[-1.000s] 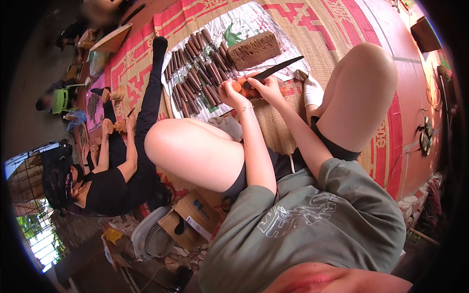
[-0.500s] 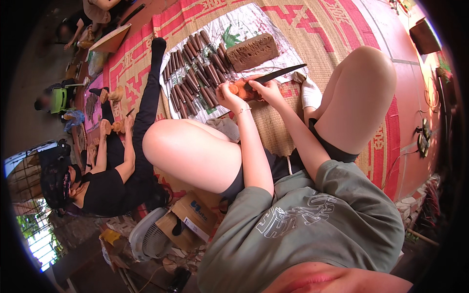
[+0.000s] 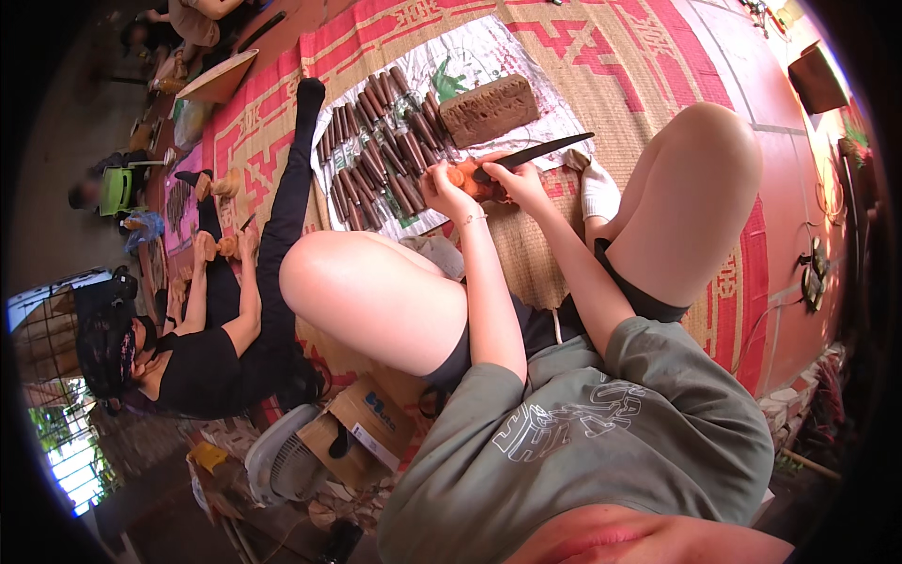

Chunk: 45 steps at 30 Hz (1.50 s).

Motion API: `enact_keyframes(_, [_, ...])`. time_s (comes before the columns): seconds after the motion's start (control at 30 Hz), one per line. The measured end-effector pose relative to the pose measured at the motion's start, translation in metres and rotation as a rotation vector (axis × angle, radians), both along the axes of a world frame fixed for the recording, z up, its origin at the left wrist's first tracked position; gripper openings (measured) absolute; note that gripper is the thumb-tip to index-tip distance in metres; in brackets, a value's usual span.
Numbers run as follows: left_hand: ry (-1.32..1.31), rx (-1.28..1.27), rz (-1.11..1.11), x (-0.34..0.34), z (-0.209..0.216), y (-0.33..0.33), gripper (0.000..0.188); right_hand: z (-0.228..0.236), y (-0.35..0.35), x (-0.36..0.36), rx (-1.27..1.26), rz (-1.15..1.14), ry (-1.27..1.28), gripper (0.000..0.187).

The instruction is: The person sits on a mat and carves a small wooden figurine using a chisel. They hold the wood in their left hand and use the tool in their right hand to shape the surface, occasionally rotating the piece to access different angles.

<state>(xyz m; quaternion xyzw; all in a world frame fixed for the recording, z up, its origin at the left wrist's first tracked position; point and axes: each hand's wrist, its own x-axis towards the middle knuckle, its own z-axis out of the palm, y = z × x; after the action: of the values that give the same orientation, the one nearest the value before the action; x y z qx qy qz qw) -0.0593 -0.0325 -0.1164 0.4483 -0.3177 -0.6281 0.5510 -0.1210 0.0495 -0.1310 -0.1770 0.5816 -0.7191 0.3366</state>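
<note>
My left hand (image 3: pixel 445 191) is closed around one end of a small orange-brown carved wooden piece (image 3: pixel 488 191), held low between my knees. My right hand (image 3: pixel 521 185) grips a long dark tool with a knife-like blade (image 3: pixel 545 148), its tip pointing away to the right. The tool lies against or just above the carving; fingers hide the exact contact. Just beyond my hands, a white sheet (image 3: pixel 489 42) bears several rows of brown-handled carving tools (image 3: pixel 381 150) and a rough brown block (image 3: pixel 489 110).
A red and tan woven mat (image 3: pixel 648 103) spreads beneath. To the left, a co-worker in black (image 3: pixel 202 362) sits with a stretched leg, holding a wooden piece. A cardboard box (image 3: pixel 362 428) and a grey fan (image 3: pixel 282 456) stand at lower left. Tiled floor (image 3: pixel 723 56) borders the right.
The whole view has shifted slightly, so the sheet and tools appear a little lower. Both hands keep their holds, with the dark blade tilted almost the same.
</note>
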Motion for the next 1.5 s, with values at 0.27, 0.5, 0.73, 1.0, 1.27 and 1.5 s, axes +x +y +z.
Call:
enact_keyframes(0.27, [-0.004,-0.026,-0.014,-0.001,-0.001,0.001,0.010,-0.008,-0.003,-0.001,-0.059,-0.049,0.016,0.015])
enact_keyframes(0.5, [0.002,-0.015,-0.010,0.000,-0.005,0.001,0.010,-0.012,-0.003,0.000,-0.089,0.017,-0.006,0.016])
enact_keyframes(0.73, [0.012,-0.013,-0.019,0.000,0.000,0.001,0.010,-0.017,0.000,-0.007,-0.057,0.016,0.065,0.015])
enact_keyframes(1.0, [0.040,0.016,-0.008,0.006,-0.015,-0.003,0.011,-0.015,0.000,0.000,-0.042,0.051,0.000,0.015])
enact_keyframes(1.27, [0.006,-0.002,0.005,0.000,0.009,0.007,0.011,-0.015,-0.003,-0.004,-0.097,0.006,-0.014,0.016])
enact_keyframes(1.5, [0.014,-0.005,0.003,0.007,-0.005,0.001,0.011,-0.022,-0.002,-0.004,-0.054,0.029,0.077,0.015])
